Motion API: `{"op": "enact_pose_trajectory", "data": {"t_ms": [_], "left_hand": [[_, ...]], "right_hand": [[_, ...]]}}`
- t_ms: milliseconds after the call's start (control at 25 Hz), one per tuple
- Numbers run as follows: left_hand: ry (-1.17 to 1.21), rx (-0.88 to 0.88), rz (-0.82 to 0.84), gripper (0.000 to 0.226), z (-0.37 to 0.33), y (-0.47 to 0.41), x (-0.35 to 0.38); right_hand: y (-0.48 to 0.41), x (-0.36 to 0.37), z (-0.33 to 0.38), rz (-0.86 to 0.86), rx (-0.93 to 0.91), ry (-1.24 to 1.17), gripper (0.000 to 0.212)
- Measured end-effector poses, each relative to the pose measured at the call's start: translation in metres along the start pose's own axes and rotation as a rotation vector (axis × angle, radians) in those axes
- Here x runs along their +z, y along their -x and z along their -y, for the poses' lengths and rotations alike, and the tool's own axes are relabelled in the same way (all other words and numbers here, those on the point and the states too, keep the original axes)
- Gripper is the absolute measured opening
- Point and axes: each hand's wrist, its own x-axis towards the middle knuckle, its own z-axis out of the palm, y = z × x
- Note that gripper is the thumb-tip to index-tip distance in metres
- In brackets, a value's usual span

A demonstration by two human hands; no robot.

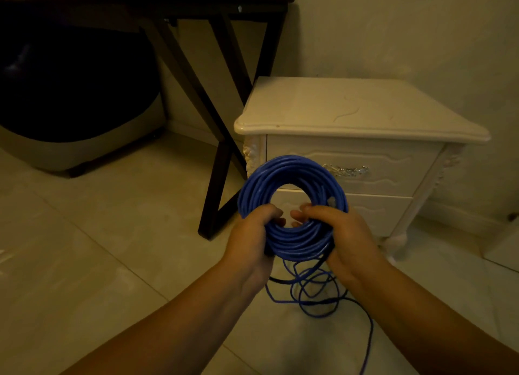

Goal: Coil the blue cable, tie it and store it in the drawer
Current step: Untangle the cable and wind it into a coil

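Head view: one round blue cable coil (292,206), upright, facing camera; left hand (248,239) and right hand (348,242) fingers clamped on lower rim; two white drawers (373,161) behind.

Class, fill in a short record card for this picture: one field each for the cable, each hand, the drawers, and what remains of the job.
cable: blue cable, mostly wound into a round coil, held in front of the nightstand
loose part: loose loops trail on the tiled floor below the coil
left hand: left hand grips the coil's lower left
right hand: right hand grips the coil's lower right
tie: none visible
drawers: both shut; top drawer has a metal handle
remaining: finish coiling, tie, store
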Motion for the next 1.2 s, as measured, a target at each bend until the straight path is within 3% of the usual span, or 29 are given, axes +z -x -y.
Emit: {"op": "enact_pose_trajectory", "data": {"t_ms": [80,160,280,360,440,520,680,880,960,1080,1200], "left_hand": [[-0.228,-0.051,0.058,0.003,-0.003,0.003,-0.001],[-0.446,-0.048,0.163,0.020,-0.016,-0.003,-0.007],[-0.759,0.120,0.377,0.069,-0.038,-0.015,-0.017],[-1.062,0.306,0.521,0.086,-0.037,-0.018,-0.017],[-1.261,0.488,0.573,0.080,-0.029,-0.020,-0.016],[-1.312,0.586,0.523,0.055,-0.025,-0.021,-0.014],[-1.248,0.549,0.393,0.032,-0.027,-0.021,-0.010],[-0.979,0.465,0.293,0.043,-0.031,-0.019,-0.005],[-0.853,0.415,0.241,0.044,-0.035,-0.018,-0.005],[-0.630,0.337,0.126,0.022,-0.040,-0.020,-0.006],[-0.396,0.293,0.050,0.021,-0.038,-0.021,-0.005]], "right_hand": [[-0.003,-0.008,0.007,0.008,0.068,-0.063,0.020],[-0.005,-0.017,0.022,0.002,0.022,0.061,0.025],[-0.002,-0.019,0.036,0.060,-0.140,0.530,0.039],[0.003,-0.013,0.033,0.211,-0.253,0.847,0.049],[0.006,-0.009,0.027,0.353,-0.357,1.040,0.058],[0.005,-0.007,0.025,0.363,-0.449,1.119,0.054],[0.007,-0.004,0.025,0.250,-0.485,1.105,0.041],[0.003,-0.006,0.036,0.200,-0.403,0.909,0.043],[0.001,-0.012,0.037,0.206,-0.313,0.758,0.042],[-0.004,-0.017,0.028,0.162,-0.192,0.457,0.042],[-0.007,-0.009,0.005,0.062,-0.086,0.116,0.043]]}}
